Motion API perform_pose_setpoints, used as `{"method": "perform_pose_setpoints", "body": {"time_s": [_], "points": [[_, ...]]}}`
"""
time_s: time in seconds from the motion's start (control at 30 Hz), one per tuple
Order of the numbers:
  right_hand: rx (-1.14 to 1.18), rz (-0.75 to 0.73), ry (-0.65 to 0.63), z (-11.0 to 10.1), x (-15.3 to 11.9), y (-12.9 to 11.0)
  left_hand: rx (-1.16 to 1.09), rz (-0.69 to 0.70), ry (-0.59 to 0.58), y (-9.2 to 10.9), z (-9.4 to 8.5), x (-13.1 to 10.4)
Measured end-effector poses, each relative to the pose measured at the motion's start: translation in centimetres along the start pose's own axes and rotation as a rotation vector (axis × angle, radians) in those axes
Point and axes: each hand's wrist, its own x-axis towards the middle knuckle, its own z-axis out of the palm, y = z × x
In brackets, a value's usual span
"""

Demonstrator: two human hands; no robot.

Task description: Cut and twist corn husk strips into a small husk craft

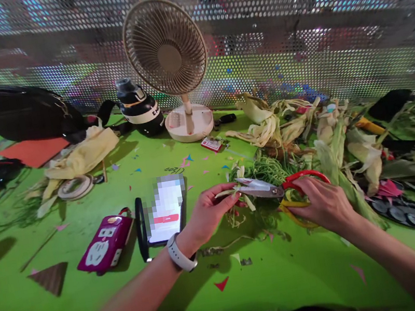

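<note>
— How far in are we?

— Mid-snip, I'd judge! The left hand (pixel 208 211) pinches a pale strip (pixel 224 192), centre frame, and the right hand (pixel 326 205) grips the scissors (pixel 274 191), blades right up at it!

— Is it through?

— Can't tell; fingers and leaves crowd the spot!

— And what's left?

— Plenty, by the look: husks (pixel 262 128) heap up right of centre, loose and apparently unworked.

— Count it for us!

— Two hands, one pair of scissors, one strip clearly pinched! One fan (pixel 169 58) top centre, one bottle (pixel 145 115) beside it, one phone (pixel 167 219) left of centre, one purple case (pixel 105 244) lower left. The husks overlap too much to number!
</note>
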Motion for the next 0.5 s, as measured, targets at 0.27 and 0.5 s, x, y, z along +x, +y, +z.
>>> {"method": "perform_pose_setpoints", "body": {"time_s": [0.27, 0.5], "points": [[-0.025, -0.028, 0.017, -0.16, -0.09, -0.04, -0.013, -0.009, 0.014, 0.29, 0.19, -0.13], [-0.023, -0.015, -0.037, -0.01, -0.42, 0.06, -0.003, -0.02, 0.006, 0.58, 0.33, -0.25]]}}
